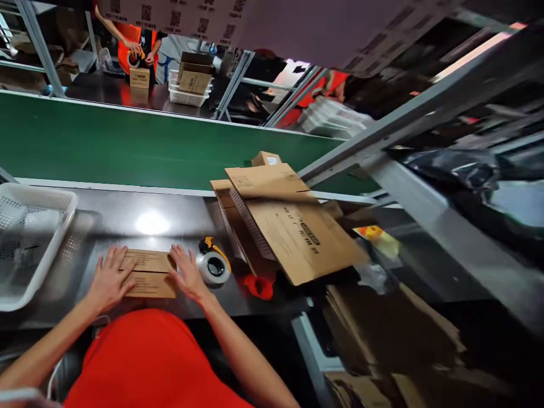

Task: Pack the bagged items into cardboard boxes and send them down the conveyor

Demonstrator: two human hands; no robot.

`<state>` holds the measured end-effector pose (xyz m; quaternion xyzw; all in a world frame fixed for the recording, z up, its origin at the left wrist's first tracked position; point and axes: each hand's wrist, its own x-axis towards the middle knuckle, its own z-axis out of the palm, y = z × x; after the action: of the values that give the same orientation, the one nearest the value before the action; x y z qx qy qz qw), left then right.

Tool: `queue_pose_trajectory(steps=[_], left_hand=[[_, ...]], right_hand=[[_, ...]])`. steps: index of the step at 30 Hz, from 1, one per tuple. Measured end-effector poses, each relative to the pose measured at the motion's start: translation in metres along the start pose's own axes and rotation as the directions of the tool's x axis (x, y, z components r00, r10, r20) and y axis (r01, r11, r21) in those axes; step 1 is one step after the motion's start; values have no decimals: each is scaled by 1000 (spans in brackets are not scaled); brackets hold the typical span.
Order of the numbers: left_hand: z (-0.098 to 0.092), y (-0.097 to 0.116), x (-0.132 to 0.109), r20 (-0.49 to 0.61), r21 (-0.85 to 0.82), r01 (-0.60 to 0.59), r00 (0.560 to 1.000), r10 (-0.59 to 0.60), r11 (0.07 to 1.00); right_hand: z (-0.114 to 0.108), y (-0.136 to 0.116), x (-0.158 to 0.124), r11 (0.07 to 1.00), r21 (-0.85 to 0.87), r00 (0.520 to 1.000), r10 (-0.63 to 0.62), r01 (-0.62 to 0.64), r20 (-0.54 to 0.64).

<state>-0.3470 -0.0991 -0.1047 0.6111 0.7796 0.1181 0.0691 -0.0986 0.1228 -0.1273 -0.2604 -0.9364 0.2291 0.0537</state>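
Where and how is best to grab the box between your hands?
Probably by its two short ends: the left hand coming from the left, the right hand from the right, since the box lies flat, longer sideways.

At lower left, the left grip [106, 285] and right grip [189, 274] touch a carton [153, 277] on the counter [111, 205], beside a tape dispenser [205, 265].

A shiny bench [114, 212] bears a white basket [64, 198]; a small carton [151, 279]; beside that, a tape dispenser [208, 274].
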Motion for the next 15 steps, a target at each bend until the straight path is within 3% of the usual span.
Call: queue_pose_trajectory(steps=[1, 3, 5, 7, 10, 15], left_hand=[[1, -2, 2, -11, -41, -17, 1000, 17, 999], [2, -6, 8, -34, -111, -69, 997, 65, 991], [-1, -9, 16, -39, -149, -117, 993, 112, 982], [-6, -11, 24, -20, -167, -147, 989, 146, 975], [-9, -13, 31, 3, -201, -143, 989, 146, 969], [-1, -15, 32, 10, -339, -94, 995, 103, 936]], right_hand=[[-3, 20, -8, 988, 1, 985, 152, -152, -80], [-12, 59, -20, 906, -14, 890, 413, -424, -194], [-21, 91, -25, 832, -41, 820, 536, -554, -202], [-29, 110, -23, 779, -55, 775, 608, -624, -173], [-38, 118, -19, 740, -62, 741, 659, -669, -130], [-69, 108, -33, 784, -19, 782, 618, -621, -83]])
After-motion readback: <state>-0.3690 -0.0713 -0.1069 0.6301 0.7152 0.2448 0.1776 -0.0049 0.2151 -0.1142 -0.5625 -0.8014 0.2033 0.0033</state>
